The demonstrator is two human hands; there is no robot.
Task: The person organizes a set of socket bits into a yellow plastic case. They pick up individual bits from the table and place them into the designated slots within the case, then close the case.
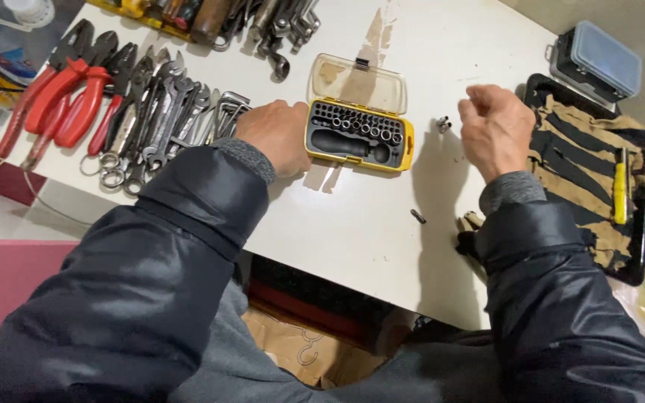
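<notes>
Case: yellow bit case [358,130] lies open on the counter [352,224], at 12 o'clock.
Left hand [274,136]: curled, pressed against the case's 9 o'clock side.
Right hand [496,127]: loosely closed, nothing visibly pinched.
Socket: small socket [443,123] lies outside the case, at its 3 o'clock.
Bit: loose bit [417,216] not yet put back.

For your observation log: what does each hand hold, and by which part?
Left hand rests against the yellow bit case at its left end. Right hand: curled, contents hidden.

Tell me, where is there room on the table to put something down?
The white table is bare along its near edge, between the two sleeves, below the yellow bit case; only a small dark bit lies there. There is also bare room beyond the right hand. It is crowded left of the left hand, with pliers and wrenches.
</notes>
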